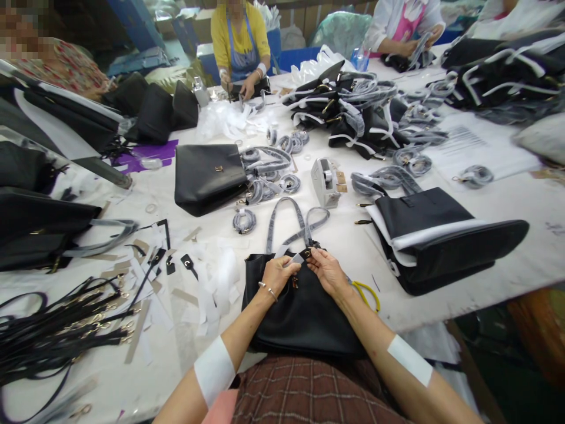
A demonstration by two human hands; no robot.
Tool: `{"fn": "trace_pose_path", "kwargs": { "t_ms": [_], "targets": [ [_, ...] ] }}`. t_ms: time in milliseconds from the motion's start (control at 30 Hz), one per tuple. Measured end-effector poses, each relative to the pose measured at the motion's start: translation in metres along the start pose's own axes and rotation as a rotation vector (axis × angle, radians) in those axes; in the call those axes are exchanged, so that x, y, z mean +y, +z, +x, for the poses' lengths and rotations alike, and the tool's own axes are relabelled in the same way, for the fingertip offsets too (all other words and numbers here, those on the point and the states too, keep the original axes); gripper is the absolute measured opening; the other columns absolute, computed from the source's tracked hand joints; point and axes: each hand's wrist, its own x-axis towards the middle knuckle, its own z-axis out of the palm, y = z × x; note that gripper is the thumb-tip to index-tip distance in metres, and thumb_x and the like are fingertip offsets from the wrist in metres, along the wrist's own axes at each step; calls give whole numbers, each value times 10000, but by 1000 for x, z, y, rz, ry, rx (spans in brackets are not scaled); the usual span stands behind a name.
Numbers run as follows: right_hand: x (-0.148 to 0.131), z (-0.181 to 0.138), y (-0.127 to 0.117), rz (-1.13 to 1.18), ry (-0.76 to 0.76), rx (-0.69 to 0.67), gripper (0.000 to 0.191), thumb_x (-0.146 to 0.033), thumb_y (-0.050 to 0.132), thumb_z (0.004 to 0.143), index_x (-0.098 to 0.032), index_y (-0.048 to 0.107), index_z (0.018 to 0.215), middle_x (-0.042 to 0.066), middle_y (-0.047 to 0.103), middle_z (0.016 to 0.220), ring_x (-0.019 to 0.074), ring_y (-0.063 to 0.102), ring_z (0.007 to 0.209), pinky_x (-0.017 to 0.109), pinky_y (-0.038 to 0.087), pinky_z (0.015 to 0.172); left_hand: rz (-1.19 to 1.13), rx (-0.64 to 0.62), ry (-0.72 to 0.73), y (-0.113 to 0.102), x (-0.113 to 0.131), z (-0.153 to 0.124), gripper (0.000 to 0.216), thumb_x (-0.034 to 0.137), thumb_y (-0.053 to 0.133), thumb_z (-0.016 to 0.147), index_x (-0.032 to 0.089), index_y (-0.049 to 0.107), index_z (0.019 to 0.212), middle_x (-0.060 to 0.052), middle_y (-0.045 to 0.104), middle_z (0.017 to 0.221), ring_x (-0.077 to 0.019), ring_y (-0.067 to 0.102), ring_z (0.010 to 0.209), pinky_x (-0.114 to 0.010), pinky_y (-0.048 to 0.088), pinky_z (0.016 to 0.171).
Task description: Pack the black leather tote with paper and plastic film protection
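In front of me, a black handbag (309, 321) lies on the table with its opening away from my body. Its handles (285, 215), wrapped in greyish film, stretch out beyond it. My left hand (278, 275) pinches a pale translucent strip (295, 258) above the bag's top edge. Close beside it, my right hand (326, 270) grips a small black tab (306, 252) with a gold-coloured fitting. Below the left fingertips hangs a small metal clasp (295, 282). A yellow-handled tool (366, 294) sits by my right forearm, its working end hidden.
A tape dispenser (325, 181) stands ahead. Black bags lie left (210, 176) and right (424, 218), with a heap of bags (353, 106) farther back. Black straps (66, 330) and paper scraps (212, 282) cover the left side. Co-workers (241, 44) work across the table.
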Motion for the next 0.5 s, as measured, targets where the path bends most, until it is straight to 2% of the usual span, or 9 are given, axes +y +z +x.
{"fn": "trace_pose_path", "kwargs": {
  "t_ms": [200, 367, 500],
  "targets": [
    [-4, 0, 4, -78, 17, -22, 312, -428, 816, 610, -168, 678, 714, 2, 662, 696, 112, 583, 651, 222, 441, 613, 229, 24, 89, 5, 8, 9, 183, 372, 623, 769, 221, 720, 807, 11, 690, 694, -153, 625, 664, -240, 416, 640],
    [-9, -3, 4, -61, 70, -85, 334, -449, 810, 606, -168, 677, 726, 28, 682, 740, 152, 621, 699, 284, 487, 698, -45, -87, -21, 11, 11, 16, 154, 312, 619, 772, 170, 662, 732, -12, 675, 641, -145, 639, 610, -229, 470, 585],
    [-15, 3, -2, -40, 102, -45, 345, -450, 811, 602, -180, 680, 772, 26, 684, 744, 145, 624, 686, 266, 487, 666, -250, -161, -173, 17, 9, 15, 152, 284, 658, 757, 135, 651, 791, -45, 689, 691, -132, 643, 578, -213, 487, 522]
  ]
}}
